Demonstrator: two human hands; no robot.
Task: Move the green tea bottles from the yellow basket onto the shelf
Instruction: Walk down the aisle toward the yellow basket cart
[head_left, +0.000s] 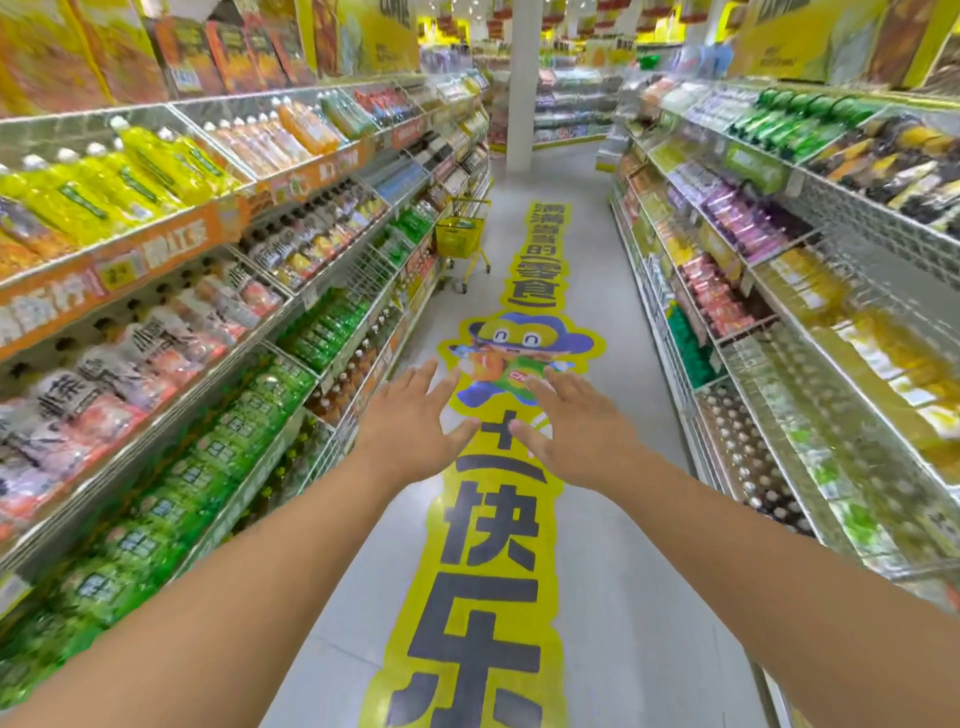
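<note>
Your grip is empty: left hand (415, 423) and right hand (574, 428) spread flat, while the yellow basket (460, 236) stands far down the aisle, left.

The yellow basket (459, 236) stands far off; its contents are perhaps green, too small to tell.

A single wide-angle view is given from head height, directed forward and somewhat down along a shop aisle. The yellow floor graphic (483, 545) is seen running up the middle, with shelving (249, 332) bent outward at both edges by the lens. Near things are shown large; no second view is supplied.
</note>
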